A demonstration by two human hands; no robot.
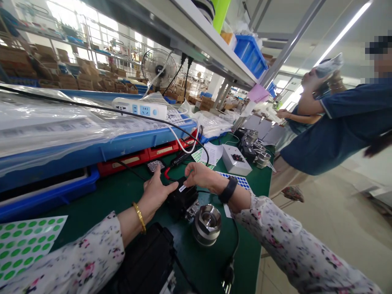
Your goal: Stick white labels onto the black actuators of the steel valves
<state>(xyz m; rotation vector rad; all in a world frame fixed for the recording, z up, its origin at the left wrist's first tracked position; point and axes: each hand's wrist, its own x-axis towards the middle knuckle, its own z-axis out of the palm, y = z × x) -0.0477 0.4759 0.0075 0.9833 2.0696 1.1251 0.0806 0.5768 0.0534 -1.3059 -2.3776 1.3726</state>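
When read from the far left, first a sheet of green round stickers [29, 245], flat on the green tabletop [245, 249]. Behind it, a long blue tray [76, 160] heaped with clear plastic wrapping, with red bins [150, 154] tucked under its edge and a white power strip [139, 108] on top. Nearer, at the bottom, a large black case [147, 261], partly behind the left forearm.

Next, the left hand [154, 190], gold bracelet at the wrist, with forefinger and thumb spread wide, gripping nothing visible, thumb tip at the black actuator [182, 200] just beside its white label [182, 188]. Just beyond the forefinger, a small dark dish [155, 166] of metal bits.

Over the far side of the actuator, the right hand [197, 175], dark watch at the wrist, with thumb and fingertips drawn close together; impossible to tell about anything small between them. Joined to the actuator's near end, a round steel valve body [207, 224], open end up. Farther right, a black cord with plug [228, 275], a pale control box [237, 159], a sheet of blue stickers [241, 182], more valve units [252, 147], then a co-worker [333, 130] in dark blue.
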